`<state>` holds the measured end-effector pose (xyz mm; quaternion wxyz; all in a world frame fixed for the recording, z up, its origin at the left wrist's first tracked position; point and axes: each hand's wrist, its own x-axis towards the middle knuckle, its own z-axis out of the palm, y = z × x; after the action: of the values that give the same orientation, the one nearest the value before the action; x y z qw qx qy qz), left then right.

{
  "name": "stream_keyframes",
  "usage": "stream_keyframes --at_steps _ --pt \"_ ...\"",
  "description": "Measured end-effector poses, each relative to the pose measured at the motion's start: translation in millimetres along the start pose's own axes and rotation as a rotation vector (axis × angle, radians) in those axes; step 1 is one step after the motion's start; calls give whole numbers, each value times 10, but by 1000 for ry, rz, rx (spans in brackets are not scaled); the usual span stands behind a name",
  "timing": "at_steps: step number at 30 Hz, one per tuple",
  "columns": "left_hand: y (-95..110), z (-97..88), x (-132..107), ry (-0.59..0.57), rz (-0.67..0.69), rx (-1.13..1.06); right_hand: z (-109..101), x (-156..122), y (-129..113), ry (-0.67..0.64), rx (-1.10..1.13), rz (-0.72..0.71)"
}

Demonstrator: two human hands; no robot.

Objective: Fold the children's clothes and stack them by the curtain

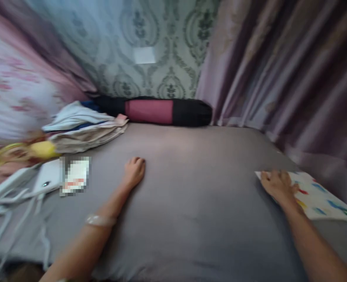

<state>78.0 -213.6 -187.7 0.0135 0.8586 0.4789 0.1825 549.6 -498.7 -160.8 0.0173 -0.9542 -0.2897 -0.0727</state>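
Note:
My left hand (135, 170) rests on the grey bed sheet (191, 196) near the middle, fingers curled under into a loose fist, holding nothing that I can see. A bangle sits on that forearm. My right hand (277, 184) lies at the right side on the near corner of a white cloth with coloured marks (320, 197); its fingers press down on the cloth's edge. The picture is blurred by motion.
A black and maroon bolster (155, 111) lies at the far edge against patterned wallpaper. Folded clothes (85, 127) are stacked at the back left. White plastic items and cables (29, 184) sit at the left edge. Purple curtains (279, 78) hang on the right.

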Motion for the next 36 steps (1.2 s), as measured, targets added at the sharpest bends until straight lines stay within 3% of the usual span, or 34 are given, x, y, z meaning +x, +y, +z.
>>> stream_keyframes --at_steps 4,8,13,17,22,25,33,36 --pt "16 -34 -5 8 -27 -31 213 118 -528 -26 169 -160" --pt "4 -58 1 -20 -18 -71 352 82 -1262 -99 297 -312" --pt "-42 -48 -5 -2 -29 -118 277 -307 -2138 -107 309 -549" --pt "-95 -70 13 -5 7 -137 189 -645 -2612 -70 265 -669" --pt "-298 -182 132 -92 48 -252 251 -846 -2832 -32 240 -732" --pt "-568 -348 265 -100 -54 -382 317 -877 -2833 8 234 -734" --pt "-1625 -1250 737 351 -410 -197 297 -958 -2816 110 208 -768" --pt "-1964 -1533 865 443 -563 -110 267 -982 -2822 138 210 -764"
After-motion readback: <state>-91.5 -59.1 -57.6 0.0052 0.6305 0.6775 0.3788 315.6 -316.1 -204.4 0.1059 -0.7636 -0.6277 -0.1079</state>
